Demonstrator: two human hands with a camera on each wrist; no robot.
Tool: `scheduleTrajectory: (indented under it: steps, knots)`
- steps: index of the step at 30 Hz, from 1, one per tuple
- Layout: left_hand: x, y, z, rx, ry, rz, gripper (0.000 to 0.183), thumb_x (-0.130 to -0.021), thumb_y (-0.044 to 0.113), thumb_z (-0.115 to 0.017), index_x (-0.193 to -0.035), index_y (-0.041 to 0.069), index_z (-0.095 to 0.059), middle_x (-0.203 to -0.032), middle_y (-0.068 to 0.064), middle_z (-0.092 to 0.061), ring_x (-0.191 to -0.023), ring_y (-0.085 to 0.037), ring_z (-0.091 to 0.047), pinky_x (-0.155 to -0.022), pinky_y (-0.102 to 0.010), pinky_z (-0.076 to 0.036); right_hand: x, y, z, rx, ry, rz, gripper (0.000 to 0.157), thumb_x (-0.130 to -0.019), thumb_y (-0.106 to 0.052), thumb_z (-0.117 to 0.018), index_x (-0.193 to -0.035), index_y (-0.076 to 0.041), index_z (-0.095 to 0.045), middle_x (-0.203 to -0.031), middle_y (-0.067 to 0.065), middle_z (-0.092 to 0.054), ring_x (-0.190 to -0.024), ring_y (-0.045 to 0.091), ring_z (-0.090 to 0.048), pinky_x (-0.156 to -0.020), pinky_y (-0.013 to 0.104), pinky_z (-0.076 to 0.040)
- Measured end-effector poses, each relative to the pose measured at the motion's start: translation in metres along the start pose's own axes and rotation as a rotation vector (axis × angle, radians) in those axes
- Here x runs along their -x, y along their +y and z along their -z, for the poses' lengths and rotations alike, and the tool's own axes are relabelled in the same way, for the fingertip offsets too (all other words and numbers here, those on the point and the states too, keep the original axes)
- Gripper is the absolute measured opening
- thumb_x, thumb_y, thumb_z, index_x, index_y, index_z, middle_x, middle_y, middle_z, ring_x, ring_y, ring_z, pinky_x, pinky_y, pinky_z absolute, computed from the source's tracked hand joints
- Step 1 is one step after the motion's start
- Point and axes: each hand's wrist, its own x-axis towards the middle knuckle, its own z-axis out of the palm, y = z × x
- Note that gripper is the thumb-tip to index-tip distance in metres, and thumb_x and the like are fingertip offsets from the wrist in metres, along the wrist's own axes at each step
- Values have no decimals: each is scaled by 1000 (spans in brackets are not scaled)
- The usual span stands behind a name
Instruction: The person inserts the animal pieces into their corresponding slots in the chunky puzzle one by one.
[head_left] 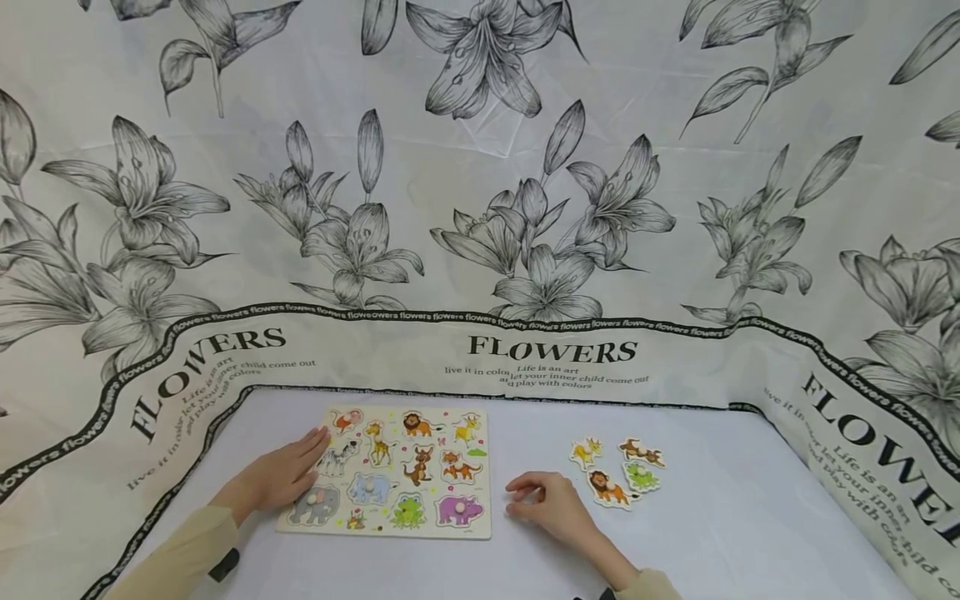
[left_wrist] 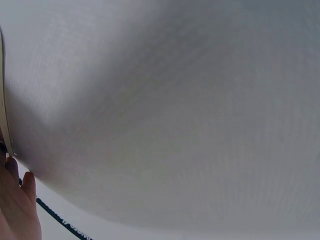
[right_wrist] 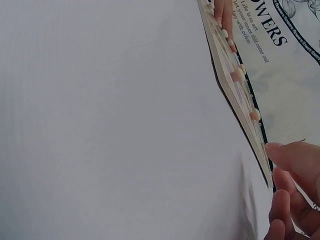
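Note:
A wooden animal puzzle board lies on the table with several knobbed pieces, among them a grey elephant and a purple hippo. My left hand rests along the board's left edge, fingers extended. Just off the right edge, my right hand hovers with loosely bent fingers and nothing between them. To its right lie loose pieces: a lion, a green frog, a brown kangaroo and a yellow horned animal. The right wrist view shows the board edge-on, near the thumb.
A white cloth covers the table. Behind it and along both sides rises a curtain printed with grey lilies, with a dark lettered band near its bottom. Mostly white surface fills the left wrist view.

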Motion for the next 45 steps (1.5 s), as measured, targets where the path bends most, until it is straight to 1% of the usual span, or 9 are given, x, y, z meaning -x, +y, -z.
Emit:
scheduleTrajectory:
  steps: [5,9,17,24,30,36,41,45]
  knots:
    - [3,0,-1,7,1,4,57,-99,29,-44,-144,-5,-37,-153,-22,-33,-140,-40,-33,-113,-49,-35,6,7,11,-20,35,-32,23,-76,-17,-79,-97,-9,-73,-82,1,-70,-50,2,-48,-45,18,-44]
    - [5,2,1,12,3,7,57,-99,29,-44,-144,-5,-37,-152,-22,-34,-140,-41,-33,-113,-50,-35,12,16,22,-38,47,-58,23,-77,-16,-79,-97,-7,-72,-83,3,-71,-49,3,-50,-45,20,-47]
    - [7,2,1,-3,16,0,56,-99,29,-45,-143,-5,-39,-152,-22,-35,-139,-40,-35,-112,-49,-36,25,39,49,-21,92,-100,27,-76,-18,-80,-99,-6,-72,-84,4,-71,-51,4,-51,-46,21,-48]
    - [7,3,1,3,29,-9,56,-98,28,-46,-143,-5,-39,-151,-22,-36,-138,-41,-36,-112,-49,-36,34,54,71,-22,140,-219,28,-77,-16,-79,-103,-6,-72,-85,2,-70,-55,5,-52,-46,21,-47]
    - [6,3,-2,5,31,-9,55,-99,28,-45,-143,-5,-40,-151,-22,-36,-138,-41,-36,-112,-49,-36,40,67,92,15,153,-227,30,-78,-17,-78,-105,-5,-71,-85,4,-71,-55,7,-53,-47,22,-48]
    - [5,3,-2,5,20,5,56,-99,29,-45,-144,-4,-39,-152,-21,-35,-139,-40,-35,-112,-49,-36,43,79,109,64,173,-250,33,-79,-19,-78,-107,-3,-70,-87,3,-71,-60,6,-55,-49,22,-47]
    - [3,5,1,-3,16,16,56,-99,29,-45,-144,-4,-38,-152,-21,-35,-139,-39,-35,-112,-49,-36,43,90,121,108,198,-256,34,-80,-20,-78,-107,-2,-70,-84,2,-70,-59,5,-51,-49,21,-45]
    - [2,5,3,-12,24,13,55,-99,27,-45,-143,-5,-39,-152,-22,-35,-139,-40,-35,-112,-49,-36,39,99,129,121,207,-254,34,-81,-20,-77,-108,-2,-69,-85,1,-70,-61,4,-52,-50,21,-47]
